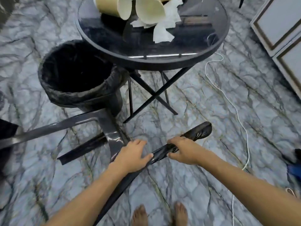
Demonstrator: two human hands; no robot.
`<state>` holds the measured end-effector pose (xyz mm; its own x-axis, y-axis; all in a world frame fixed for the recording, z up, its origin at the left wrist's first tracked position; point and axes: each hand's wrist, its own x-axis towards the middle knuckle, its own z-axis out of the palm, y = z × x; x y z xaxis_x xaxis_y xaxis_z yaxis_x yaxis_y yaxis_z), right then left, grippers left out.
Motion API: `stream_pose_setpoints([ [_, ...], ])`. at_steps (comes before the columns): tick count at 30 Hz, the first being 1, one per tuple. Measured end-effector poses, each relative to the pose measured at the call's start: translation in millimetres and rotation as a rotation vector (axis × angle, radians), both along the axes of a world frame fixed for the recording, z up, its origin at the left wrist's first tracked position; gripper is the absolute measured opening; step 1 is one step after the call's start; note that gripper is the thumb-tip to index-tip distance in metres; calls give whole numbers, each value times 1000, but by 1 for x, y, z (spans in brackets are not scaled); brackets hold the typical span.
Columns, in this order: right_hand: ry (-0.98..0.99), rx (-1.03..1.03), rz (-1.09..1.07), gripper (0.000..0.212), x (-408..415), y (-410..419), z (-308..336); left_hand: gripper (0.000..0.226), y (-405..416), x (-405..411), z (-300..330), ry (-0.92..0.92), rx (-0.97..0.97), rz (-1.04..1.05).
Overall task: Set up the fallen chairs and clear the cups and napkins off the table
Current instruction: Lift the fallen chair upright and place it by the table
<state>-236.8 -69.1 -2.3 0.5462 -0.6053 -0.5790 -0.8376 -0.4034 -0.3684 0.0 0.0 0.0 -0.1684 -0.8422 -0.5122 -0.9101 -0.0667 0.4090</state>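
A black plastic chair [104,128] lies on its side on the marble floor, legs pointing left and right. My left hand [133,154] grips its frame where the legs meet. My right hand [182,150] is closed around one chair leg [200,132] that sticks out to the right. On the round dark glass table [162,61] behind it lie two tipped-over cream paper cups [114,7] [149,10] and crumpled white napkins [164,31].
A bin with a black liner [73,69] stands left of the table, touching the chair. A white cable [236,108] runs across the floor on the right. A panelled cabinet [280,23] is at the far right. My bare feet [159,216] are below.
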Motion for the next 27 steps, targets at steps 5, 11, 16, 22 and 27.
stream_pose_setpoints([
  [5,48,-70,101,52,-9,-14,-63,54,2,-24,-74,-2,117,-9],
  [11,46,-170,209,59,-22,-38,-116,48,-12,-41,-131,106,143,25],
  [16,31,-173,307,76,-32,-50,-127,41,-13,-46,-145,251,147,96],
  [22,5,-136,347,56,-52,-68,-124,42,-14,-51,-143,271,121,136],
  [27,-4,-151,345,79,-71,-86,-123,42,-31,-64,-142,198,187,143],
])
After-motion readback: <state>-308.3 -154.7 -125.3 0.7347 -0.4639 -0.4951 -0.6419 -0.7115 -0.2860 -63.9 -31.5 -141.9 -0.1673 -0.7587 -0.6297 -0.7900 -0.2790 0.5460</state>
